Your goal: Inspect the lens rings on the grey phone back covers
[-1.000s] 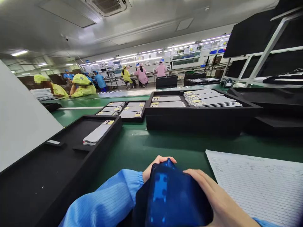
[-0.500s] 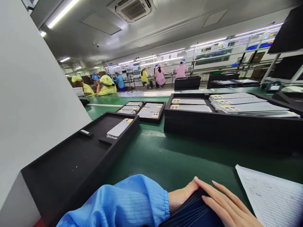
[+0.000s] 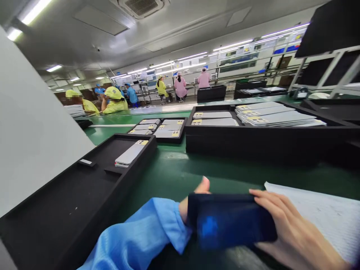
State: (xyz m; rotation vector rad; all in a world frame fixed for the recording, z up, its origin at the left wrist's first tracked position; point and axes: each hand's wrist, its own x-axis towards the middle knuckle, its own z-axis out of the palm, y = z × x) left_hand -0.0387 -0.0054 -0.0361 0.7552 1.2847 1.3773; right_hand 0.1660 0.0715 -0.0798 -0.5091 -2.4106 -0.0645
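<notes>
A dark, glossy, phone-shaped panel [image 3: 233, 221] with rounded corners and a bright blue reflection is held low in front of me, slightly blurred. My left hand [image 3: 201, 189], in a blue sleeve, grips its left end. The thumb sticks up above the top edge and the other fingers are hidden behind the panel. Wrapped round the right end is my right hand [image 3: 287, 221], its fingertips on the upper edge. Whether more panels lie behind the front one is hidden. A ruled paper sheet [image 3: 323, 213] with writing lies beside my right hand on the green table [image 3: 171, 176].
At left stands a black tray [image 3: 62, 198] with white phone-shaped pieces [image 3: 131, 153]. Farther off are a smaller black tray [image 3: 181, 138] and a deep black tray [image 3: 253, 144], both with similar pieces. A white panel [image 3: 36, 123] slants at left. Co-workers [image 3: 180, 87] sit beyond.
The fanned stack of dark panels between my hands has been turned, so one broad glossy face now shows. My hands have moved apart to its two ends. The view has shifted right.
</notes>
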